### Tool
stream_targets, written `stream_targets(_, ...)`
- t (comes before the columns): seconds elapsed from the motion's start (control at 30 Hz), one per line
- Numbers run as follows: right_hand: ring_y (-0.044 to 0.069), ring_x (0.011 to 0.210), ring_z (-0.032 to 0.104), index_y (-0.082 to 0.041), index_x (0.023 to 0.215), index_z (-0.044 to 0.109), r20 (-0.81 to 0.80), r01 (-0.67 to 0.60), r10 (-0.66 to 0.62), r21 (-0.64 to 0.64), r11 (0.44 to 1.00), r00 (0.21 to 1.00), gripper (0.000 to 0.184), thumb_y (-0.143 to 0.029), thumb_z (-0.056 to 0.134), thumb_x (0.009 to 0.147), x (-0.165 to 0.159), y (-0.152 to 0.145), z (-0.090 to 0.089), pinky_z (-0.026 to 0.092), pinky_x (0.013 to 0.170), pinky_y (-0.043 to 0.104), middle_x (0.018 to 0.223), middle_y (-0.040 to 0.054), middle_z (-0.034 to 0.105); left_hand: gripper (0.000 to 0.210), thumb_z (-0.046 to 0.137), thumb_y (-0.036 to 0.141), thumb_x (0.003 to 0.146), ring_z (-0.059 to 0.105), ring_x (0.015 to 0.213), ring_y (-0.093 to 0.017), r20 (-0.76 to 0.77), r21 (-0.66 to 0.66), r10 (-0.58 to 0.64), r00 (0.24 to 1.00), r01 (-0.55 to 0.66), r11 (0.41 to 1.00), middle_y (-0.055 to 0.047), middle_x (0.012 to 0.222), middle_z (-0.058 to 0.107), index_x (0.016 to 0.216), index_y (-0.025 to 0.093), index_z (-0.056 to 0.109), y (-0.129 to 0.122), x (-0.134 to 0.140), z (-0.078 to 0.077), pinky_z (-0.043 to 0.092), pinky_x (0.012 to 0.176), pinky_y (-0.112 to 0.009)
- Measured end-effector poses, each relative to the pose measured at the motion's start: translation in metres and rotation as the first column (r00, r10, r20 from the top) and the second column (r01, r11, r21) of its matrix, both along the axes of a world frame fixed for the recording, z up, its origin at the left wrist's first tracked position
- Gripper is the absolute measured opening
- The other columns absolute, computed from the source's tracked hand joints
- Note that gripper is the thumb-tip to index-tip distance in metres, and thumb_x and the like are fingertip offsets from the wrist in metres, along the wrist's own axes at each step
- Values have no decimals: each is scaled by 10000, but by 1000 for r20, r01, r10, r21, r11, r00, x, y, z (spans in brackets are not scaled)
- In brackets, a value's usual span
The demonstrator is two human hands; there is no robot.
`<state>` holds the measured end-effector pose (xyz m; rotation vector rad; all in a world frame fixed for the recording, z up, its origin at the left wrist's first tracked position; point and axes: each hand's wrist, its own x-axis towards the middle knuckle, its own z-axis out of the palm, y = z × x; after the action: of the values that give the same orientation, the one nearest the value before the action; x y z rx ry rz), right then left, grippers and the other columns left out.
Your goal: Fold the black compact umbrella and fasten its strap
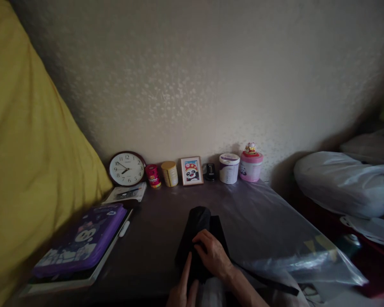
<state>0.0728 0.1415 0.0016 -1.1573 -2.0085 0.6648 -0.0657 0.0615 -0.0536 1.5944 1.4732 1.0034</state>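
Note:
A black folded fabric item (196,219), rounded at its far end, lies on the near middle of the table. Its exact kind I cannot make out in the dark. My right hand (213,253) rests on top of it, thumb and fingers bent together and pinching the black cloth. From the lower edge my left hand (182,292) reaches in, index finger stretched along the item's near left side and thumb apart. A black strap (269,281) runs from beside the item to the right, over the table's near edge.
Along the wall stand a round clock (127,169), a red can (152,176), a yellow-lidded tub (169,174), a framed panda picture (192,171) and two tubs (229,169). A purple case (83,243) lies left, beside a yellow curtain (35,149). White bags (342,181) sit right.

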Motion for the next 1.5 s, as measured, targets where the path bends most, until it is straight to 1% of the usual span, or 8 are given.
stream_targets(0.23, 140, 984, 527, -184, 958, 631, 36, 146, -152, 131, 981, 988, 236, -144, 426, 848, 13, 48, -12, 395, 957, 317, 1016, 50, 583, 582, 277, 252, 887, 456, 1244, -199, -63, -16, -11, 998, 10, 1000, -144, 1416, 338, 1414, 11, 229, 2, -2, -7, 404, 999, -331)
stream_targets(0.47, 206, 1136, 503, -131, 1088, 619, 13, 338, -338, 21, 941, 941, 340, -130, 443, 798, 33, 91, -16, 330, 1049, 366, 1186, 95, 564, 585, 275, 271, 893, 488, 1214, -194, -106, -41, -5, 994, 0, 999, -149, 1372, 424, 1428, 42, 212, 2, -5, -12, 409, 999, -339)
stream_targets(0.63, 226, 1003, 576, -49, 1055, 620, -20, 512, -523, -174, 841, 852, 374, -261, 418, 822, 63, 80, -26, 416, 921, 333, 1054, 161, 613, 560, 295, 287, 897, 362, 1304, -164, -74, 18, 28, 997, -27, 999, -109, 1432, 347, 1414, 75, 266, 0, -3, -14, 338, 1055, -280)
stream_targets(0.73, 200, 891, 613, -87, 986, 653, -43, 501, -533, -285, 817, 845, 406, -367, 406, 827, 71, 68, -30, 448, 806, 276, 960, 123, 650, 568, 274, 300, 903, 390, 1287, -155, -81, -5, 10, 997, -10, 1000, -112, 1426, 354, 1422, 73, 239, -1, -4, -12, 362, 1035, -272)
stream_targets(0.87, 170, 897, 614, -124, 987, 665, -90, 442, -501, -356, 824, 861, 459, -440, 372, 830, 69, 60, -29, 436, 778, 225, 964, 78, 659, 580, 263, 319, 899, 341, 1321, -172, -154, 10, 26, 988, -25, 1000, -124, 1439, 329, 1410, 44, 257, -1, -4, -7, 300, 1083, -330)
stream_targets(1.0, 185, 927, 607, -129, 975, 672, -77, 424, -486, -386, 819, 870, 454, -449, 389, 821, 66, 59, -27, 421, 794, 234, 969, 72, 660, 601, 232, 311, 901, 374, 1299, -171, -142, -30, -2, 990, -2, 1000, -151, 1440, 307, 1415, 2, 198, -2, -3, -3, 337, 1058, -321)
stream_targets(1.3, 204, 958, 595, -162, 1007, 655, 51, 466, -484, -374, 802, 874, 486, -529, 383, 841, 61, 55, -22, 399, 812, 258, 996, 75, 652, 595, 233, 305, 896, 305, 1334, -183, -182, 11, 17, 983, -15, 1000, -164, 1452, 270, 1397, -16, 233, -2, -3, -5, 295, 1090, -355)
stream_targets(1.5, 205, 972, 596, -148, 1020, 638, 163, 531, -507, -324, 783, 846, 410, -437, 379, 886, 56, 58, -25, 383, 794, 249, 1013, 96, 644, 610, 213, 312, 901, 400, 1279, -198, -163, -63, -22, 986, 12, 998, -176, 1427, 326, 1421, -2, 171, -2, -3, -2, 376, 1032, -353)
